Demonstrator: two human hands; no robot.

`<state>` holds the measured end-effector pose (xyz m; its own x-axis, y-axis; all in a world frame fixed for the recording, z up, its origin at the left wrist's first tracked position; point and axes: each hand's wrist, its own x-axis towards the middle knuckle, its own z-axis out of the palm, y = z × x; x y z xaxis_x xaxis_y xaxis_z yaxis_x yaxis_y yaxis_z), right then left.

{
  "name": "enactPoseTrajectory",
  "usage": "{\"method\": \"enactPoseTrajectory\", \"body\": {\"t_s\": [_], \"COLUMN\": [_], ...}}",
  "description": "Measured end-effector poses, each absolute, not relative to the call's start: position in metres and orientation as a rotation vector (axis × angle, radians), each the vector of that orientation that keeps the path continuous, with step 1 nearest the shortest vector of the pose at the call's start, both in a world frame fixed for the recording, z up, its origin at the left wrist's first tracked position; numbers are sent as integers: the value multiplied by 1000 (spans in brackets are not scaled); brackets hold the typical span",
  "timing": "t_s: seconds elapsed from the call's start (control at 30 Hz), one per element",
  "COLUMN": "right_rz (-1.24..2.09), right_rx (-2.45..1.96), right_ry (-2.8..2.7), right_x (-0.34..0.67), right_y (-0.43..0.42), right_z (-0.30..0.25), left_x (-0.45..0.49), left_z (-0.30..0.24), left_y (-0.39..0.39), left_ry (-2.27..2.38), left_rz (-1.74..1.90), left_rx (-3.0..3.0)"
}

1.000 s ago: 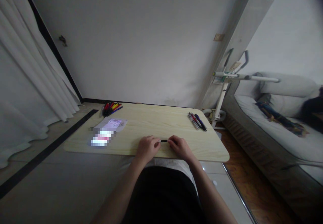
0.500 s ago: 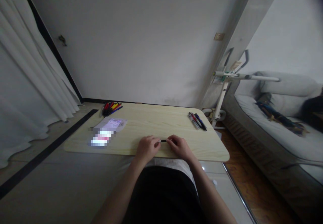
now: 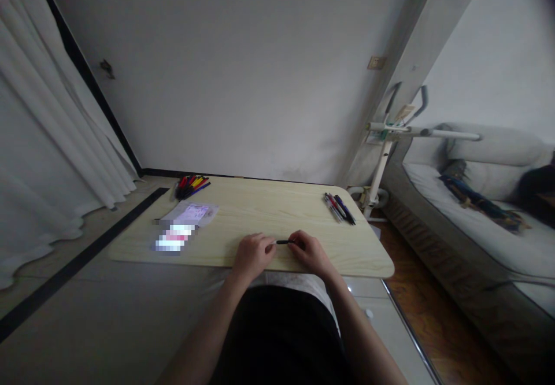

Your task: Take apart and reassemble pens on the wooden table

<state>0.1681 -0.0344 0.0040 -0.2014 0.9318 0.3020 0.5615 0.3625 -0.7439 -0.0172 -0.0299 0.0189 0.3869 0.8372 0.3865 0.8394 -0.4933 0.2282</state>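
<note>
Both of my hands rest at the near edge of a light wooden table (image 3: 260,208). Between them runs a thin black pen (image 3: 284,241), lying level. My left hand (image 3: 252,253) pinches its left end with curled fingers. My right hand (image 3: 309,250) closes on its right end. Only the short middle stretch of the pen shows between the fingertips.
A bunch of coloured pens (image 3: 192,186) lies at the table's far left corner, with paper packets (image 3: 184,229) in front of it. Several pens (image 3: 339,207) lie at the far right. A sofa (image 3: 477,200) and a white stand (image 3: 381,165) stand to the right, curtains (image 3: 47,142) to the left.
The visible stretch of pen between my fingertips has grown slightly longer as my right hand shifted a little right. Otherwise the hands stay in place.
</note>
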Motion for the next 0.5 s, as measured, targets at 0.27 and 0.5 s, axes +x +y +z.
{"method": "enactPoseTrajectory", "body": {"t_s": [0.27, 0.5], "right_rz": [597, 576], "right_rx": [-1339, -1373], "right_ry": [-1910, -1911], "right_x": [168, 167], "right_y": [-35, -35], "right_z": [6, 7], "left_x": [-17, -18], "left_z": [19, 18], "left_y": [-30, -30], "left_ry": [-1606, -1588], "left_rz": [-742, -787], "left_rx": [-2640, -2651]}}
